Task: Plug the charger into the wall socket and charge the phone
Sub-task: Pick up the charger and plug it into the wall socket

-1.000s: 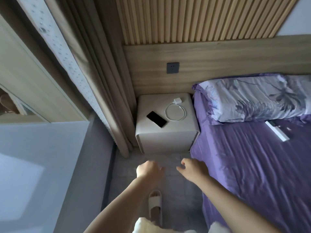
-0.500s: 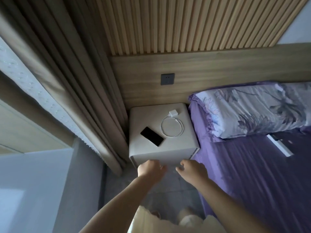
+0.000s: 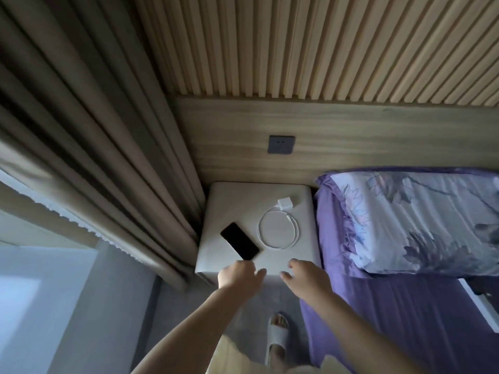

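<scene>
A black phone [image 3: 239,244] lies screen-up and slanted on the left of a white bedside table [image 3: 235,201]. To its right sits a white charger plug [image 3: 285,204] with its white cable [image 3: 278,230] coiled in a loop. A grey wall socket [image 3: 281,144] is set in the wooden panel above the table. My left hand [image 3: 239,276] hovers at the table's front edge, just below the phone's near corner, fingers loosely curled and holding nothing. My right hand [image 3: 307,278] is beside it with fingers spread, below the cable loop.
Brown curtains [image 3: 108,157] hang close on the table's left. A bed with a purple sheet [image 3: 391,306] and a floral pillow [image 3: 418,220] borders the right. A white remote-like object [image 3: 483,303] lies on the bed. A white slipper on my foot [image 3: 278,336] stands on the grey floor.
I have stepped nearer; the table now fills more of the view. Both hands have come forward from the floor area to the table's front edge, and their fingers have opened a little.
</scene>
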{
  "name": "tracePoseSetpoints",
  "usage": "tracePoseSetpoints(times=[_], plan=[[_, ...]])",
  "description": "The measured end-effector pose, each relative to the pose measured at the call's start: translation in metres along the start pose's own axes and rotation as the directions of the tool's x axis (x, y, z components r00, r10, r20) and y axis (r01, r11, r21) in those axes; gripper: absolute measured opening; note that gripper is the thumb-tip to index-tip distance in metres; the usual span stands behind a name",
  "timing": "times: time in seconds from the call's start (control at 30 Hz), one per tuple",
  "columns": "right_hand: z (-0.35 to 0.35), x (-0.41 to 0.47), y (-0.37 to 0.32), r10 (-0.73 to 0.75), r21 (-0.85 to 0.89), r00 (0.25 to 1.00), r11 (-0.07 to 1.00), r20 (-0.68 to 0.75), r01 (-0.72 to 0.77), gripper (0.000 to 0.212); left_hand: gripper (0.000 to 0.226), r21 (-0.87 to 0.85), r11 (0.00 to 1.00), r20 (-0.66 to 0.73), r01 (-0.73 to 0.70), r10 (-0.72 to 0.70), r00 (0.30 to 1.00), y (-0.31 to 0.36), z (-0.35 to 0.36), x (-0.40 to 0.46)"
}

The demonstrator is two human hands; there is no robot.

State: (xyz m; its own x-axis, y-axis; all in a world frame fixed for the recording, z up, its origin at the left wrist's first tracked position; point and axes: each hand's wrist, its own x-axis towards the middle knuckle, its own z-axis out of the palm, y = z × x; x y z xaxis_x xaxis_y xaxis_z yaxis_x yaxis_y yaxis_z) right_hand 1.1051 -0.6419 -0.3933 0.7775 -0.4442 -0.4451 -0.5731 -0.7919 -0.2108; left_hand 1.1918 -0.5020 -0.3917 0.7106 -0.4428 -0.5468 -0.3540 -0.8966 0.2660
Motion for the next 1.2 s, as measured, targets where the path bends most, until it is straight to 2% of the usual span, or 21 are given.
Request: tracePoseSetpoints(times=[0.33,0.57,0.77,0.97,1.2], plan=[[-0.017,0.096,0.023,-0.078,-0.018,0.996,0.997,0.048,0.079,0.037,0.046,-0.094,0.984,0.031,0.151,-0.149,0.988,0.032,-0.001,0.067],[-0.016,0.141,0.023,-0.081,0.011,0.995,0.997,0.052,0.08,0.032,0.048,-0.092,0.979,0.051,0.182,-0.178,0.983,0.036,-0.01,0.116],[-0.002,0.186,0.023,0.028,0.045,0.998,0.999,0.064,-0.031,0.036,0.05,-0.014,0.993,0.071,0.115,-0.114,0.991,0.026,-0.012,0.172],[0.017,0.233,0.021,0.146,0.103,0.988,0.983,0.058,-0.152,0.042,0.043,0.037,0.999,0.098,0.016,-0.02,0.995,0.018,-0.012,0.232],[0.044,0.284,0.026,0.221,0.234,0.975,0.946,0.03,-0.222,0.049,0.041,-0.098,0.993,0.102,-0.066,0.076,0.992,0.02,0.011,0.294]])
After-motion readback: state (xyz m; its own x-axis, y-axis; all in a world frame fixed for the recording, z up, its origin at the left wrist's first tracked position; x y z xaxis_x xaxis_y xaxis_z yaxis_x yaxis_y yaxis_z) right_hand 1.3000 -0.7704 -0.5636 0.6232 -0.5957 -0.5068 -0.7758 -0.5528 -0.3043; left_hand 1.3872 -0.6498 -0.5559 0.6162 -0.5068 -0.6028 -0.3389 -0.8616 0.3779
